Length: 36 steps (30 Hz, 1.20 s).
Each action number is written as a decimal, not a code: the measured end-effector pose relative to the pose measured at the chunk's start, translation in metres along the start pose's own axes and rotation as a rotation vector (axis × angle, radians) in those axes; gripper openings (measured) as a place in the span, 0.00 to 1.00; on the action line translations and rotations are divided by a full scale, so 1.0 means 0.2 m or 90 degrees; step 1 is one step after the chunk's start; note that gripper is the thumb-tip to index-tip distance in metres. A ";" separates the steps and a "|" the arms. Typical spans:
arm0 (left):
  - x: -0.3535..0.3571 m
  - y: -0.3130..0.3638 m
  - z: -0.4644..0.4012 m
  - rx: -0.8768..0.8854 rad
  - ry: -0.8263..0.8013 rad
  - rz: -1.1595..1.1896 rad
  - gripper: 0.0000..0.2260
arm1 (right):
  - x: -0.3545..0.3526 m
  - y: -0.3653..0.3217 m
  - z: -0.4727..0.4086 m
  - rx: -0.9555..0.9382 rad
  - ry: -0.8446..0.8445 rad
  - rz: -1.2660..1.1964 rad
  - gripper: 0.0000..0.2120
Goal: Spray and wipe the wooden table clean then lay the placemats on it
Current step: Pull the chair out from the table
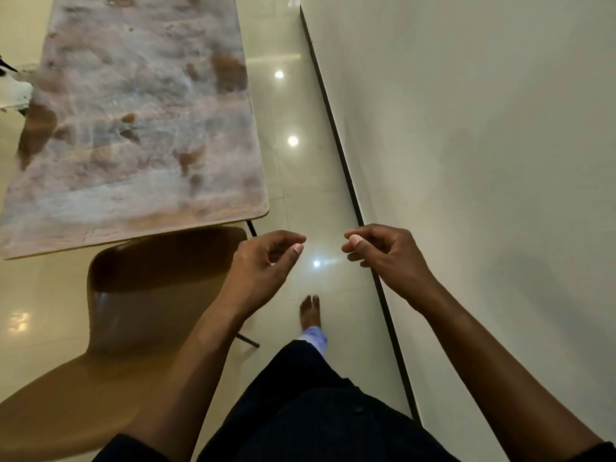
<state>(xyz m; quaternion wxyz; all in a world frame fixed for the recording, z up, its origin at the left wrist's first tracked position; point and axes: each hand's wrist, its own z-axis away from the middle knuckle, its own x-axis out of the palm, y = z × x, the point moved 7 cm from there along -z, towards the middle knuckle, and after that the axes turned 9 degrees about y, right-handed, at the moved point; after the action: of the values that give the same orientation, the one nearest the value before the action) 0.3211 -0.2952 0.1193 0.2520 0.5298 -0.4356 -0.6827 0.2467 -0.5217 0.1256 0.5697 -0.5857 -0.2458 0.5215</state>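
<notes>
The table (133,128) lies ahead and to the left of both hands, its long axis running away from the person, its top filmed with whitish smears; the left hand (263,261) is nearer it; the right hand (383,255) hangs by the wall (483,161); each grip is loosely curled, holding nothing; no spray, cloth, placemats or containers show; a chair (133,311) stands between person and table.

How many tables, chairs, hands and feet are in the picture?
Tables: 1, the wooden table, smeared white
Chairs: 1, a brown chair at the table's near end
Hands: 2, left hand and right hand, both holding nothing
Feet: 1, a bare foot on the floor
Total: 5
</notes>
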 end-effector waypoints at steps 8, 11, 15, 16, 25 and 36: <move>0.15 0.05 -0.76 -0.020 0.007 0.048 0.10 | -0.06 -0.14 -0.77 -0.026 -0.020 0.058 0.09; 0.16 0.09 -1.07 -0.025 0.001 0.062 0.09 | -0.08 -0.19 -1.09 -0.002 -0.017 0.065 0.09; 0.13 0.12 -1.44 -0.025 -0.005 0.038 0.09 | -0.08 -0.27 -1.50 0.019 -0.005 0.056 0.08; 0.12 0.13 -1.52 -0.025 -0.002 0.029 0.09 | -0.07 -0.29 -1.60 0.023 -0.001 0.050 0.08; -0.01 0.10 -2.31 -0.093 0.086 0.083 0.08 | 0.09 -0.45 -2.57 0.020 -0.063 0.052 0.08; -0.15 0.01 -3.31 -0.265 0.225 0.168 0.07 | 0.43 -0.90 -4.03 -0.060 -0.233 0.069 0.08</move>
<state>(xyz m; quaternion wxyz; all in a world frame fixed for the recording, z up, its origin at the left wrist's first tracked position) 0.9548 -0.4894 0.0967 0.5138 0.5161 -0.3010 -0.6156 1.0486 -0.7348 0.1071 0.4590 -0.5193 -0.3374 0.6370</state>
